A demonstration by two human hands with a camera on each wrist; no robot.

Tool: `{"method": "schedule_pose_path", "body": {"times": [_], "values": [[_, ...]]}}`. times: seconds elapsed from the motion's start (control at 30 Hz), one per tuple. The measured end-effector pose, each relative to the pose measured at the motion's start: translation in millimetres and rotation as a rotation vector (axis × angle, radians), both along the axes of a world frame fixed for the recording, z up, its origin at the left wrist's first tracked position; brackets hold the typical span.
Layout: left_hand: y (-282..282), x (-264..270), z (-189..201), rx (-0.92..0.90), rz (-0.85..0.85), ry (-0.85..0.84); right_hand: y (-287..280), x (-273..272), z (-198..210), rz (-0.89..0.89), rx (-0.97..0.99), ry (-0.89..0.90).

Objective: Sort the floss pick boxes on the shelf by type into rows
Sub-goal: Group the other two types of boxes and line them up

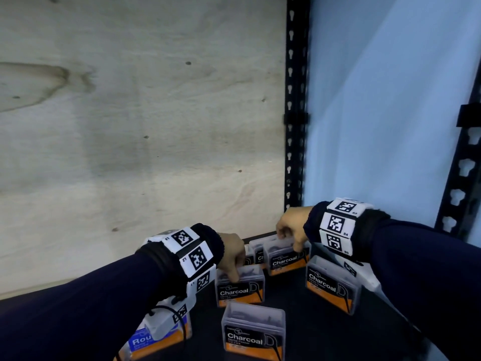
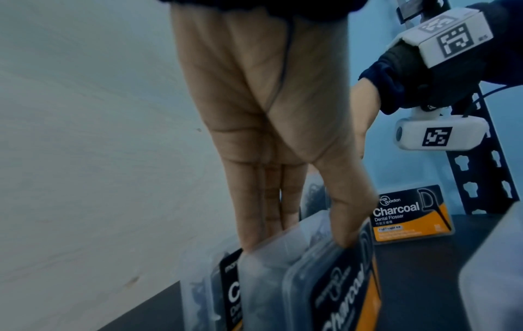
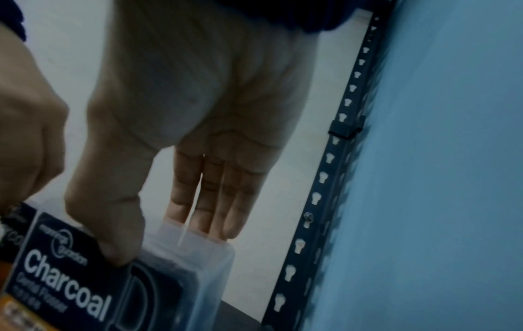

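Observation:
Several clear floss pick boxes with black and orange "Charcoal" labels stand on the dark shelf (image 1: 299,321). My left hand (image 1: 234,269) pinches the top of one Charcoal box (image 1: 240,287), thumb on its labelled front and fingers behind; in the left wrist view this hand (image 2: 300,243) holds that box (image 2: 325,291). My right hand (image 1: 289,241) grips another Charcoal box (image 1: 286,259) farther back in the same way, which the right wrist view confirms for hand (image 3: 169,244) and box (image 3: 85,291). A blue-labelled "Rou…" box (image 1: 153,340) lies under my left wrist.
Loose Charcoal boxes stand at the front (image 1: 253,332) and at the right (image 1: 330,285), with one more behind the held ones (image 1: 257,254). A plywood panel (image 1: 130,126) closes the back. A black slotted post (image 1: 295,100) and a pale blue wall bound the right side.

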State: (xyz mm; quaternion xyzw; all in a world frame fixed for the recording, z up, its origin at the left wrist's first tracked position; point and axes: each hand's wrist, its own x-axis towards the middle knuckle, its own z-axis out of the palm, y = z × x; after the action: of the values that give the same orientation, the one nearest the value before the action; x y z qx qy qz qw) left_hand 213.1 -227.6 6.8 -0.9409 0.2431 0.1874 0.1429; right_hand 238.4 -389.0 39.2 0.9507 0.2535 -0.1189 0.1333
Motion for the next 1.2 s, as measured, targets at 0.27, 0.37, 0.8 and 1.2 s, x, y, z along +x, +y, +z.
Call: {"method": "schedule_pose_path", "body": {"times": [0.27,0.37,0.8,1.2], "values": [[-1.5,-3.1,1.1,0.021,0.048,-0.105,25.6,8.3,-14.0,0.030,-0.098,-0.016],[0.2,-2.4,-0.3,0.014,0.066,-0.119,28.7,9.8,-14.9,0.018,-0.104,-0.038],[-3.5,-4.9,-2.5,-0.032,0.121,-0.147,29.5,16.7,-18.2,0.012,-0.172,0.008],[-7.0,1.9,-5.9,-0.053,0.228,-0.121,30.2,20.5,-22.8,-0.005,-0.173,0.022]]}}
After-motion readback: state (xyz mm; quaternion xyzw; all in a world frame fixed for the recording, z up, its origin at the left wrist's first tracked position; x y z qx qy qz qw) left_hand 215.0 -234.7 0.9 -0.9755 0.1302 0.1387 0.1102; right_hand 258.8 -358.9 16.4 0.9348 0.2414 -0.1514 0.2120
